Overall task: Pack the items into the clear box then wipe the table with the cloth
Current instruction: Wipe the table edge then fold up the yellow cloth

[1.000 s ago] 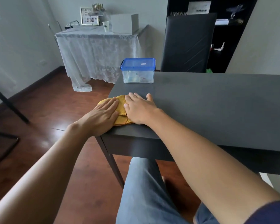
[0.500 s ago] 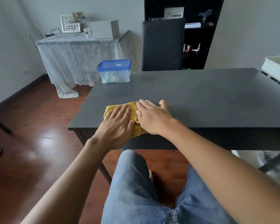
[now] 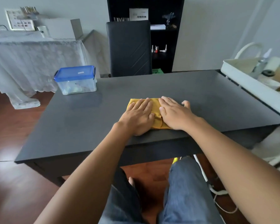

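Note:
A yellow cloth lies flat on the dark table, near the middle of its front edge. My left hand presses palm-down on the cloth's left half, fingers together. My right hand lies flat on its right half, with the thumb off the cloth on the table. The clear box stands at the table's far left corner with its blue lid on; small items show faintly inside.
A black chair stands behind the table's far edge, before a dark shelf unit. A white cart with bottles sits against the table's right side. A lace-covered table is at the left. My knees are under the front edge.
Both hands have slid the cloth rightward along the table's front, from the left corner toward the middle. The camera view has swung right with them. The box has not moved.

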